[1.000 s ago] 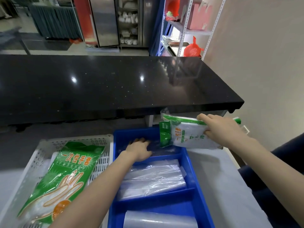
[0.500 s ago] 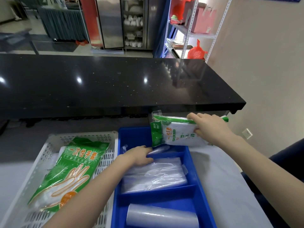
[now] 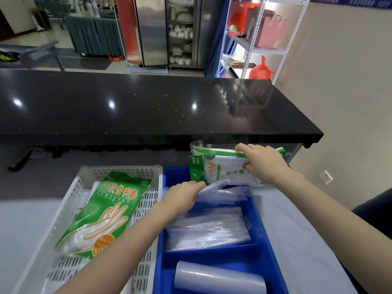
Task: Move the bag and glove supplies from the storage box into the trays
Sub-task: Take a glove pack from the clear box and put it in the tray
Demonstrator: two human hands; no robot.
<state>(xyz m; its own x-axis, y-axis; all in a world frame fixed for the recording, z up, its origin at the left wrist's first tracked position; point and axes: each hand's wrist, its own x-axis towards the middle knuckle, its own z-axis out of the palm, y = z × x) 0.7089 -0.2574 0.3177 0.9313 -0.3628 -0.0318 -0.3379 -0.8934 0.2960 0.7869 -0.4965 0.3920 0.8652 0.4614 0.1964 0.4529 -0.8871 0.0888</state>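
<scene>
At right of centre, a green-and-white glove packet (image 3: 220, 166) is gripped along its top edge by the right hand (image 3: 263, 162), fingers closed over it, and is held above the far end of the blue tray (image 3: 257, 211). Its long axis runs left to right across the frame. Just below it, loose clear bags (image 3: 220, 190) are pinched by the left hand (image 3: 182, 195) in the tray's far compartment. Another green glove pack (image 3: 101, 211) lies in the white basket (image 3: 148, 230) at lower left. The packet's landing spot is judged directly underneath, nearer the right hand.
</scene>
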